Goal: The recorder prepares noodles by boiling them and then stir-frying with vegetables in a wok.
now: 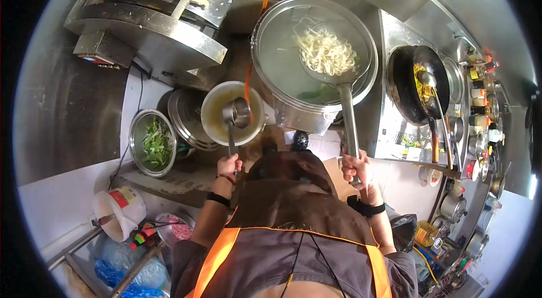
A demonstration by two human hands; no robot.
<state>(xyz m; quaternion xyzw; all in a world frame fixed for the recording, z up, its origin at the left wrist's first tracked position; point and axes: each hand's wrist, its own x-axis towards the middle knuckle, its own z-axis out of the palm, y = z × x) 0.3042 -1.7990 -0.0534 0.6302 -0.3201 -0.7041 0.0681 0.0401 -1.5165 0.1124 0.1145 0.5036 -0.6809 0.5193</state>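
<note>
My left hand (229, 165) grips the handle of a steel ladle (238, 112), whose bowl is over a white-rimmed pot of cloudy liquid (210, 119). In my right hand (356, 168) is the thick handle of a long-handled strainer (347, 105). A heap of pale noodles (328, 53) lies in the strainer, above a large steel pot (272, 86) of cloudy water. Some green leaves (312, 93) show in that water beside the strainer. Whether the noodles still touch the water I cannot tell.
On the right stove leans a black wok (396, 86) holding yellow food (422, 84) and a ladle. Left of the pots stands a steel bowl of cut greens (156, 145). A griddle machine (148, 23) with flat dough occupies the upper left. Bottles and jars (478, 103) line the right shelf.
</note>
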